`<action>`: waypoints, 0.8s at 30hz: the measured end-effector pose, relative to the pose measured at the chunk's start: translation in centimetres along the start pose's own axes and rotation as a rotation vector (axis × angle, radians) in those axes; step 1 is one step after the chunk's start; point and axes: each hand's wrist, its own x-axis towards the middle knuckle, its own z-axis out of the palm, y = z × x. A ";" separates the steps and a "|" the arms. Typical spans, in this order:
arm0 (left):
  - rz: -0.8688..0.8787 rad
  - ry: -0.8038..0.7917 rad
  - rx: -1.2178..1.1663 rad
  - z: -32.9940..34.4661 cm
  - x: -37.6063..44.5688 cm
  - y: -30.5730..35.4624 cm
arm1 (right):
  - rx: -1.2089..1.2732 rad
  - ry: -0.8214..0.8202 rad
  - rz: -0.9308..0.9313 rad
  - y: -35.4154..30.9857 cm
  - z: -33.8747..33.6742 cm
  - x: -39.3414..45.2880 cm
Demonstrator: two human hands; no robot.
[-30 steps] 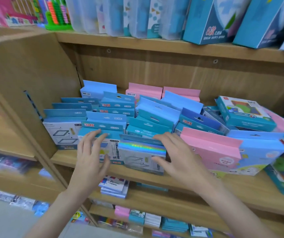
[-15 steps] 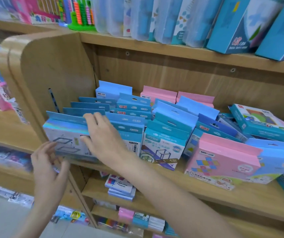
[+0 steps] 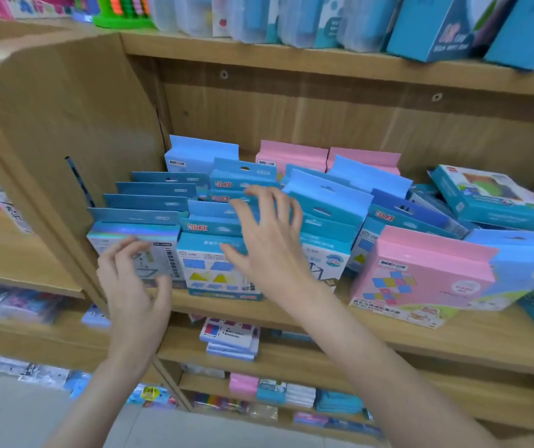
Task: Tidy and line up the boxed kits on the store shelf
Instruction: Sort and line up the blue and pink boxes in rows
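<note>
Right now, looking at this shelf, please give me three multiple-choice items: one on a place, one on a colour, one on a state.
1. Where does the holographic-top box stand?
A. left end of the front row
B. top shelf
C. floor

2. What colour is the big front box with a squares pattern?
A. green
B. pink
C. black

3. How are the fingers of the right hand?
A. in a fist
B. round a pen
C. spread, over the blue boxes

Answers: 1 A, it stands beside the wooden side panel. 2 B, its face is pink. 3 C, the fingers fan out.

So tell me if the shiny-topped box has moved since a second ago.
Yes. The shiny-topped box went left, from mid-shelf to beside the wooden side panel, heading the leftmost row.
</note>
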 end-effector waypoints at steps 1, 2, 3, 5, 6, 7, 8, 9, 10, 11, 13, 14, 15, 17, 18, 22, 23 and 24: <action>0.053 -0.002 0.003 0.5 0.1 0.8 | 0.000 -0.004 0.029 1.4 -0.9 -0.8; 0.100 -0.007 -0.007 1.1 0.1 1.7 | -0.002 0.000 0.053 2.8 -1.7 -1.6; 0.136 -0.013 -0.026 1.8 0.0 2.7 | -0.006 0.009 0.074 4.3 -2.7 -2.5; 0.205 -0.034 -0.069 3.4 -0.2 4.9 | -0.028 0.023 0.124 7.2 -4.8 -4.4; 0.243 -0.043 -0.086 4.3 -0.4 6.1 | -0.044 0.039 0.157 8.7 -5.9 -5.4; 0.283 -0.051 -0.101 5.1 -0.5 7.2 | -0.064 0.068 0.199 10.4 -7.2 -6.4; 0.322 -0.062 -0.119 5.9 -0.7 8.2 | -0.087 0.104 0.250 12.1 -8.5 -7.6; 0.356 -0.077 -0.138 6.8 -0.9 9.1 | -0.107 0.136 0.313 14.0 -9.9 -8.8; 0.382 -0.097 -0.159 7.7 -1.3 10.1 | -0.121 0.165 0.384 16.0 -11.4 -10.0; 0.404 -0.117 -0.179 8.5 -1.7 11.2 | -0.131 0.190 0.455 18.1 -12.8 -11.2; 0.451 -0.139 -0.191 10.2 -2.5 13.2 | -0.159 0.199 0.587 22.7 -15.0 -13.6; 0.477 -0.144 -0.188 11.1 -3.0 14.3 | -0.172 0.169 0.647 24.8 -15.9 -14.7; 0.501 -0.149 -0.188 12.1 -3.4 15.4 | -0.184 0.126 0.688 26.9 -16.8 -15.8; 0.533 -0.163 -0.188 14.0 -4.4 17.7 | -0.221 0.030 0.711 30.6 -18.3 -17.5; 0.540 -0.169 -0.185 14.9 -4.8 18.9 | -0.226 -0.023 0.707 32.1 -19.0 -18.0; 0.559 -0.186 -0.173 18.3 -6.4 23.6 | -0.090 -0.199 0.619 35.6 -20.2 -18.5; 0.567 -0.198 -0.165 19.0 -6.8 24.6 | -0.066 -0.203 0.586 36.0 -20.0 -18.5; 0.575 -0.210 -0.146 19.6 -7.0 25.6 | -0.046 -0.196 0.562 36.2 -19.8 -18.6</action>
